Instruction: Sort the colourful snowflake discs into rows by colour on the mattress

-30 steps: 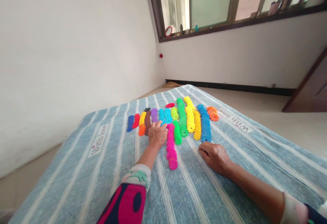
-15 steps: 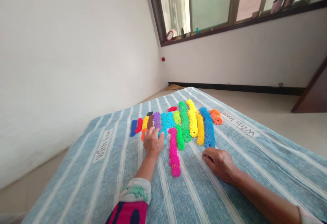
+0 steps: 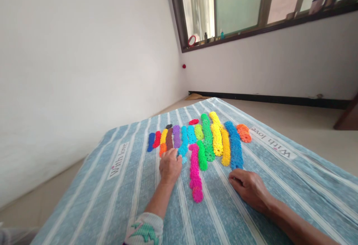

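Observation:
Rows of overlapping, notched plastic discs lie sorted by colour. My left hand (image 3: 170, 166) is palm down with fingers slightly bent and apart, at the near ends of the brown row (image 3: 169, 138) and light blue row (image 3: 184, 142). Its fingertips partly cover those ends; I see nothing held. To its right runs the pink row (image 3: 196, 174), closest to me. My right hand (image 3: 250, 187) rests on the cloth, its fingers curled into a loose fist, just below the near end of the blue row (image 3: 235, 148). No disc shows in it.
Further rows include green (image 3: 207, 137), yellow (image 3: 216, 135), purple (image 3: 176, 136) and dark blue (image 3: 151, 141). Orange discs (image 3: 244, 133) lie at the right, a red disc (image 3: 193, 122) at the back. A striped blue cloth (image 3: 92, 200) covers the table. A white wall (image 3: 84, 51) borders the left.
My left hand has drawn back a little toward me, uncovering more of the brown and orange discs. My right hand keeps its place by the blue row. The whole view has shifted slightly.

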`<act>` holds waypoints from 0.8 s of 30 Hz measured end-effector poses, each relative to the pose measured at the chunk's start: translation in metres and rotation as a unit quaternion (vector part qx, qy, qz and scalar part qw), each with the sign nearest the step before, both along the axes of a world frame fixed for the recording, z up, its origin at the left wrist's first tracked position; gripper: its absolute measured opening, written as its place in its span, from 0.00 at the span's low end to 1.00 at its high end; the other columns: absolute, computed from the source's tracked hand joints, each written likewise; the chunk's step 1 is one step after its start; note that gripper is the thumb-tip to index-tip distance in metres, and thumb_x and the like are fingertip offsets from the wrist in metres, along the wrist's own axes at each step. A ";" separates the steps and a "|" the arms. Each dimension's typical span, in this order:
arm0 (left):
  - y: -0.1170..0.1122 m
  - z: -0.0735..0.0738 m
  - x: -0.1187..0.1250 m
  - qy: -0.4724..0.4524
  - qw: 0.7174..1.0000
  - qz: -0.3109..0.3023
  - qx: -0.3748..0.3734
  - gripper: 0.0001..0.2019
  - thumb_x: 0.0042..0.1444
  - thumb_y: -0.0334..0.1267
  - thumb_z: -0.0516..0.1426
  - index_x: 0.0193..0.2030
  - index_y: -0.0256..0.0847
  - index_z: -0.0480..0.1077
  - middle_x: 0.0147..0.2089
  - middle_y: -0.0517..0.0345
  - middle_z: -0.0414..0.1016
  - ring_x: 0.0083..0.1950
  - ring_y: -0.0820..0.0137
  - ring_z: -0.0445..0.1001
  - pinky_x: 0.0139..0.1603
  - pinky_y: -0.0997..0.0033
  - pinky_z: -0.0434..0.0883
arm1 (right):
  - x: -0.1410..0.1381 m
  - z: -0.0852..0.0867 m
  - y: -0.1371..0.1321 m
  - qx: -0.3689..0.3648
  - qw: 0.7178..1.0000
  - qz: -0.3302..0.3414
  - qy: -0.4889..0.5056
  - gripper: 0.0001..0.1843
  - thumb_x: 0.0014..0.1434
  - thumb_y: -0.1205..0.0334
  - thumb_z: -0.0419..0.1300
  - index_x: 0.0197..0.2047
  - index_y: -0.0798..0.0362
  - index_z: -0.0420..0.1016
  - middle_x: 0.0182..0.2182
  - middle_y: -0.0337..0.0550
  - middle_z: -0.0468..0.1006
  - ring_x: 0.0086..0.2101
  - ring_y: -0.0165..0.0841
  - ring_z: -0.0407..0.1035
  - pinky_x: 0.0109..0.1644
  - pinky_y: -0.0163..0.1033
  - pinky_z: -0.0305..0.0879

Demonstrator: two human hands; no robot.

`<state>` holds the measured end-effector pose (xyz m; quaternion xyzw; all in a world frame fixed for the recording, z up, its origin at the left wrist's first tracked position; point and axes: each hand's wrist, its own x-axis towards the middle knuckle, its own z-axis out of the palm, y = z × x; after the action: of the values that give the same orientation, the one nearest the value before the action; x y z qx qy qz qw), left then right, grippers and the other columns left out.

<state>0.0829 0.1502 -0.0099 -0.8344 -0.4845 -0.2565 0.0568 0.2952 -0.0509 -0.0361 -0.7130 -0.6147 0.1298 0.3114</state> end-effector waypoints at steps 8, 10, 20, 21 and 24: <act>-0.006 0.000 0.011 0.019 0.999 -0.031 0.005 0.10 0.53 0.31 0.51 0.39 0.39 0.71 0.40 0.52 0.76 0.43 0.62 0.69 0.46 0.64 0.64 | 0.001 0.003 -0.001 -0.004 1.000 0.008 0.000 0.13 0.58 0.62 0.48 0.29 0.52 0.73 0.25 0.38 0.74 0.27 0.30 0.68 0.33 0.34 0.57; -0.005 -0.002 0.011 0.015 0.999 -0.040 0.007 0.10 0.52 0.30 0.51 0.39 0.39 0.71 0.40 0.53 0.76 0.43 0.63 0.69 0.46 0.65 0.64 | 0.001 0.003 -0.001 -0.005 1.000 0.009 0.000 0.13 0.57 0.63 0.48 0.29 0.52 0.73 0.25 0.38 0.73 0.27 0.31 0.68 0.33 0.34 0.57; -0.001 -0.008 0.010 -0.034 0.998 -0.054 0.012 0.11 0.53 0.31 0.50 0.40 0.39 0.72 0.43 0.51 0.76 0.46 0.62 0.71 0.50 0.63 0.65 | 0.001 0.007 -0.001 -0.014 1.000 0.007 0.005 0.13 0.57 0.63 0.48 0.29 0.52 0.73 0.25 0.38 0.74 0.28 0.31 0.68 0.33 0.34 0.57; 0.000 -0.009 0.008 -0.043 0.998 -0.046 0.012 0.11 0.53 0.31 0.50 0.40 0.39 0.72 0.43 0.50 0.76 0.46 0.62 0.71 0.50 0.63 0.65 | 0.001 0.006 -0.001 -0.013 1.000 0.006 0.006 0.13 0.57 0.63 0.48 0.29 0.52 0.73 0.26 0.38 0.74 0.28 0.31 0.68 0.33 0.34 0.57; 0.004 -0.009 0.000 -0.071 0.997 -0.018 0.004 0.12 0.52 0.32 0.51 0.39 0.39 0.73 0.44 0.50 0.77 0.46 0.62 0.71 0.51 0.63 0.65 | 0.001 0.006 -0.001 -0.008 1.000 0.007 0.009 0.13 0.57 0.63 0.48 0.29 0.52 0.73 0.25 0.38 0.74 0.28 0.31 0.68 0.33 0.34 0.58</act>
<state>0.0826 0.1538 -0.0189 -0.8226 -0.4709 -0.3180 0.0211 0.2965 -0.0522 -0.0303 -0.7098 -0.6157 0.1435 0.3107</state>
